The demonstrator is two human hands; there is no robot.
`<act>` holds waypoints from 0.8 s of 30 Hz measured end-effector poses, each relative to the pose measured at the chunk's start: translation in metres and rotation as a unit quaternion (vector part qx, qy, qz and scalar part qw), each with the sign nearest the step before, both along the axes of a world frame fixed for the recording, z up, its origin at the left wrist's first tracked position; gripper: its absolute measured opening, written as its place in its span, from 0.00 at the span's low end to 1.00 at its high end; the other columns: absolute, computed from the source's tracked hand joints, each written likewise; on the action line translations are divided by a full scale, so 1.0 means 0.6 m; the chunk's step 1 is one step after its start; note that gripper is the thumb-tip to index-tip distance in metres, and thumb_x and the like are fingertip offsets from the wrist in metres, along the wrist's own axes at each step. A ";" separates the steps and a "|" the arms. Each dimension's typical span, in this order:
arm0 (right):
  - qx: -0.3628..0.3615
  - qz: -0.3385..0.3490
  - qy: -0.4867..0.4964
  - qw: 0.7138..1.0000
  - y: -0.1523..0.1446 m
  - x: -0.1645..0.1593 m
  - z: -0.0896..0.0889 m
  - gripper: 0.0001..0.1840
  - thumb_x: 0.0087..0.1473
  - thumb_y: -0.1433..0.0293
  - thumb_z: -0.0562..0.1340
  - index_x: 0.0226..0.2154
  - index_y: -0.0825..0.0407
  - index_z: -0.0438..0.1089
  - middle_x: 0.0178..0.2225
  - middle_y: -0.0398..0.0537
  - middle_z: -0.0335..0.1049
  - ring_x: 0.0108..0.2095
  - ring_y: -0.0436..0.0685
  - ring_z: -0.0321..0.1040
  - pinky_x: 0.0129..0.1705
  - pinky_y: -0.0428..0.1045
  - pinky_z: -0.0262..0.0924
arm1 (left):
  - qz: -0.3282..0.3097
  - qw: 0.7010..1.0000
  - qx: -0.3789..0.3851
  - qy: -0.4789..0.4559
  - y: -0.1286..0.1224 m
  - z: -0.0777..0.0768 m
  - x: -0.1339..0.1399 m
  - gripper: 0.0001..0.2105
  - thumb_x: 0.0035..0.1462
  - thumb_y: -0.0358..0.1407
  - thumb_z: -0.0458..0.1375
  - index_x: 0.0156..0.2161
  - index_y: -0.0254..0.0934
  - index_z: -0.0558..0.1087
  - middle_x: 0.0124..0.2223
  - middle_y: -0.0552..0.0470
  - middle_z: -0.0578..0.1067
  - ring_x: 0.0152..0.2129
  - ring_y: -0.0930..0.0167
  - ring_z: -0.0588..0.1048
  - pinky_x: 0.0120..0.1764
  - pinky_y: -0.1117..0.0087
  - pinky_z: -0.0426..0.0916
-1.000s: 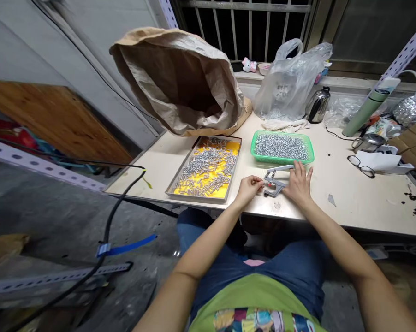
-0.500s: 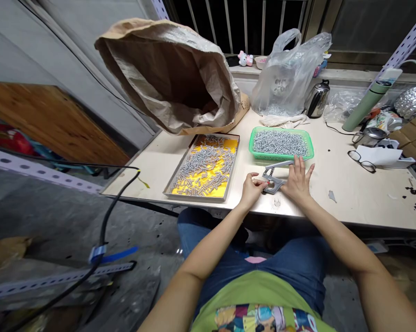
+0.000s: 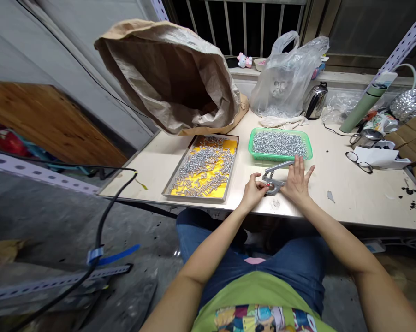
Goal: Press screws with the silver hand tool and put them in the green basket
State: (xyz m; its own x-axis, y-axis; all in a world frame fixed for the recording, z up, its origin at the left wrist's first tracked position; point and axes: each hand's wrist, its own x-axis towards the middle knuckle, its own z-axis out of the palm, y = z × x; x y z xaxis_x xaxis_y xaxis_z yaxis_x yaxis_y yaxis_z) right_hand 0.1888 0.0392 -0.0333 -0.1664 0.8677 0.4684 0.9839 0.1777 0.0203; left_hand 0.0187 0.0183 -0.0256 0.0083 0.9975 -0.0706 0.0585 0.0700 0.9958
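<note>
A grey metal hand press with a coil spring (image 3: 270, 174) lies on the table in front of me, its upper lever raised. At its left end, my left hand (image 3: 252, 191) pinches thumb and fingertips together by the jaw. Whatever small piece they hold there is too small to make out; a spot of red shows at the jaw. My right hand (image 3: 298, 182) rests on the press's right end, fingers stretched out and spread over the lever. Just behind is a green plastic basket (image 3: 252, 156) full of small metal pins (image 3: 279, 143). Left of the hands sits a shallow tray (image 3: 225, 186) with similar pins on a yellow lining.
A large open paper sack (image 3: 142, 83) stands behind the tray. Toward the back are a clear plastic bag (image 3: 280, 87), a cloth (image 3: 284, 122), a steel kettle (image 3: 317, 99) and a green flask (image 3: 363, 108). Eyeglasses (image 3: 358, 161) lie at the right, near cardboard boxes (image 3: 413, 143).
My left fingertips have shifted slightly at the jaw of the press. My right hand stays in nearly the same place. The view has moved a little.
</note>
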 end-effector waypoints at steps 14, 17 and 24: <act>-0.075 -0.005 0.011 0.997 -0.001 0.003 0.035 0.21 0.50 0.58 0.59 0.40 0.58 0.69 0.38 0.61 0.73 0.41 0.65 0.67 0.45 0.57 0.59 | 0.035 0.994 0.022 -0.104 0.001 -0.008 -0.003 0.27 0.41 0.31 0.65 0.47 0.37 0.61 0.26 0.60 0.72 0.26 0.75 0.72 0.34 0.72 0.65; -0.168 -0.029 -0.018 0.985 -0.008 -0.004 0.043 0.18 0.55 0.60 0.55 0.36 0.57 0.71 0.31 0.59 0.74 0.34 0.62 0.69 0.33 0.50 0.56 | 0.078 0.989 0.039 -0.120 0.000 -0.005 -0.007 0.19 0.45 0.34 0.63 0.44 0.37 0.65 0.26 0.58 0.72 0.26 0.75 0.71 0.34 0.73 0.65; -0.140 -0.018 -0.022 0.990 -0.010 -0.009 0.041 0.24 0.56 0.54 0.53 0.39 0.58 0.70 0.34 0.61 0.74 0.36 0.62 0.67 0.35 0.50 0.55 | -0.009 0.998 -0.013 -0.054 -0.002 0.002 -0.008 0.12 0.48 0.40 0.60 0.19 0.35 0.69 0.18 0.56 0.68 0.20 0.74 0.67 0.27 0.72 0.62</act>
